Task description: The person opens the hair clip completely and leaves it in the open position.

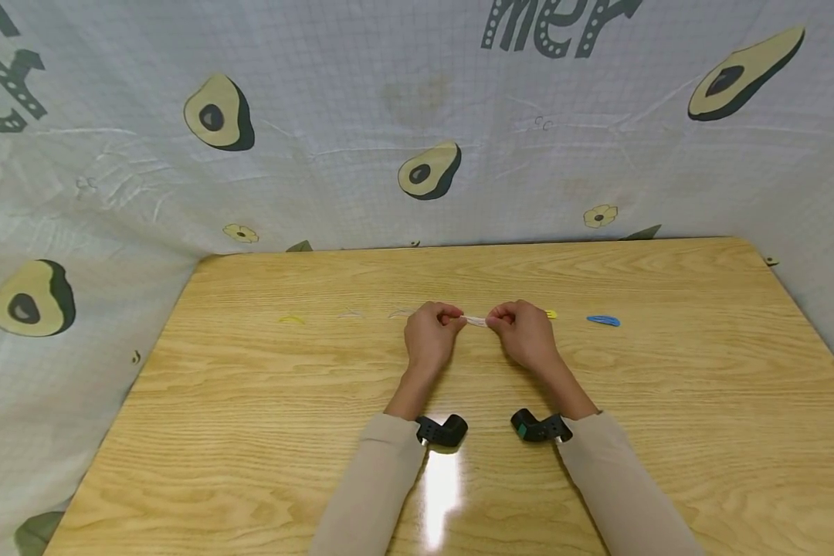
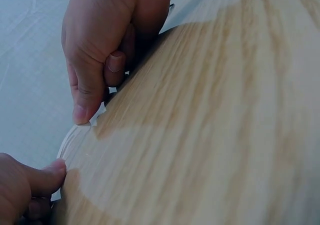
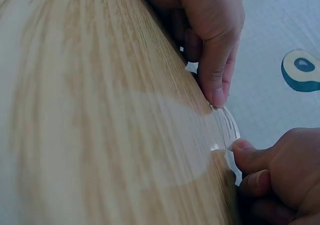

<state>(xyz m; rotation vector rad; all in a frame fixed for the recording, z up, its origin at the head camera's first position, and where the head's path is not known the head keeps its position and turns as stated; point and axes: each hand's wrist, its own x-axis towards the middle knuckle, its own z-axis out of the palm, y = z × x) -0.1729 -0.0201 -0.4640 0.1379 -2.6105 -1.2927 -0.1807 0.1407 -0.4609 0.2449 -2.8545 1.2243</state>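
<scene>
**A:** What was the work centred on?

**B:** A clear hair clip (image 1: 476, 320), held just above the wooden table (image 1: 250, 432) between the two hands. The left hand (image 1: 428, 337) pinched one end with curled fingers and the right hand (image 1: 526, 335) pinched the other. In the right wrist view the clip (image 3: 228, 126) showed as a thin transparent strip bowed between a fingertip and a thumb.

**A:** Which step would you say that was?

**B:** I judged it to be the flexing of the clip, either snapping it open or shut. I could not tell which state it was in; it was too small and too clear.

**A:** And the next move?

**B:** It likely called for a firm press at the middle while both ends stayed pinched, with care, since so slim a piece could slip from the fingertips.

**A:** What lay around it?

**B:** Just beyond the right hand lay a yellow clip (image 1: 551, 314), and further to that side a blue clip (image 1: 603, 320). Out past the left hand lay two more pale clips (image 1: 375, 314) and another yellow one (image 1: 292, 319).
</scene>
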